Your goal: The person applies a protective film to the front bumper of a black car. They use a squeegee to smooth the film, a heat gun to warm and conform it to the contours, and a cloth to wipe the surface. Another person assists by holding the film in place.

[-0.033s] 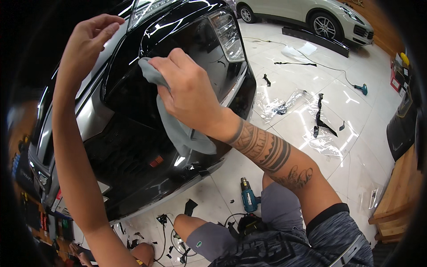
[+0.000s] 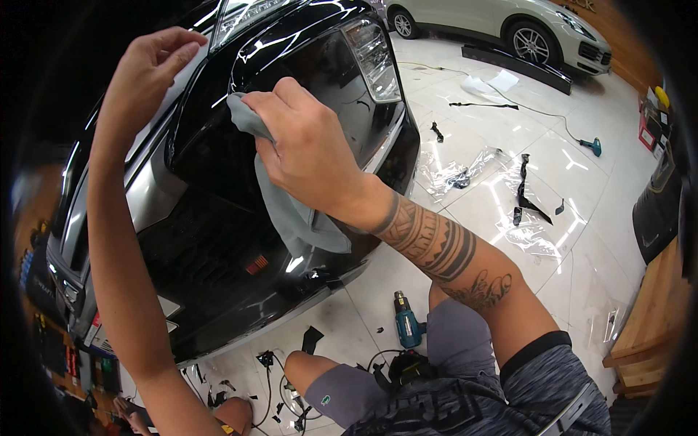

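A grey cloth is bunched in the fingers of my right hand, pressed near a glossy dark recess of the black car; its loose end hangs below my palm. My left hand is raised beside the car's upper edge, thumb and fingertips pinched together near a clear lamp. Whatever the pinch holds, if anything, is too small to make out. Beyond my right hand is another clear lamp at the car's corner.
A teal heat gun stands on the tiled floor by my knee. Black film scraps and crumpled clear film litter the right side. Farther off are a corded teal tool and a white car. A wooden bench borders the right.
My left hand has shifted very slightly right and down. My right hand and the cloth stay almost in place.
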Action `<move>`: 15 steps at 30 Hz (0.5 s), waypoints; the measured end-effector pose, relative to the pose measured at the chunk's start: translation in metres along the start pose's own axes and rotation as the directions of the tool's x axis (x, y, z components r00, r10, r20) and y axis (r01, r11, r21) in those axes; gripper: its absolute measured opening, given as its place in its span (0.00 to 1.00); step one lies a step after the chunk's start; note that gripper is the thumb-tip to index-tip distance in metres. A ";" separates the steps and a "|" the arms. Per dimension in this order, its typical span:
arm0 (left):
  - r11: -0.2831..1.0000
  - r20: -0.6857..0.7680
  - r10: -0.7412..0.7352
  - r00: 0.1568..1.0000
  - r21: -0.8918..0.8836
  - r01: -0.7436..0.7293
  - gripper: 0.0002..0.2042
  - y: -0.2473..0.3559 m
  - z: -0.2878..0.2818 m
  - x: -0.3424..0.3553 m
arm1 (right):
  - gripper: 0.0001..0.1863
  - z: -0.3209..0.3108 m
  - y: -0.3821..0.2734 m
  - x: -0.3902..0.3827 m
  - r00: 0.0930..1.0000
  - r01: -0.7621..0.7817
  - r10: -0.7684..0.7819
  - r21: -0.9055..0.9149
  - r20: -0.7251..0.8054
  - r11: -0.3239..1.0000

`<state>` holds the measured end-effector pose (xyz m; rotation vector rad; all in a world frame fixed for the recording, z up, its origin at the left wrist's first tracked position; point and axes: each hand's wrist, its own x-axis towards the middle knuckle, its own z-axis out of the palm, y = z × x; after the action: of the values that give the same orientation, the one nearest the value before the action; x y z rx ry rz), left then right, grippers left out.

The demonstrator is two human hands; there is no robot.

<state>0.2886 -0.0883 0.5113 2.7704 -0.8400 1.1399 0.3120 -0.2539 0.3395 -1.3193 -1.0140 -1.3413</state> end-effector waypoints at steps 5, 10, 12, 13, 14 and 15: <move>0.991 0.102 -0.091 0.991 0.110 0.079 0.12 0.009 0.015 -0.010 | 0.12 -0.008 0.003 0.030 0.941 -0.278 0.298 -0.132 0.163 0.951; 0.985 0.083 -0.156 0.984 0.085 0.149 0.12 -0.003 0.013 -0.018 | 0.10 -0.017 0.021 0.012 0.955 -0.281 0.274 0.050 0.111 0.958; 0.990 0.003 -0.115 0.993 0.088 0.114 0.10 0.002 0.015 -0.030 | 0.10 -0.018 0.011 -0.006 0.967 -0.252 0.245 0.137 0.068 0.958; 0.992 -0.002 -0.070 0.998 0.106 0.070 0.10 0.000 0.016 -0.028 | 0.06 -0.019 0.006 -0.009 0.977 -0.210 0.199 0.174 0.078 0.962; 0.992 -0.007 -0.025 1.000 0.122 0.026 0.10 -0.003 0.017 -0.025 | 0.06 -0.019 0.006 -0.007 0.981 -0.183 0.173 0.132 0.087 0.974; 0.991 -0.014 0.020 1.000 0.135 -0.018 0.10 -0.006 0.019 -0.022 | 0.06 -0.019 0.007 -0.004 0.984 -0.156 0.147 0.088 0.098 0.984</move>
<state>0.2910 -0.0770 0.4843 2.8625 -0.8193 1.2649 0.3150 -0.2733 0.3341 -1.3675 -1.0059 -1.1140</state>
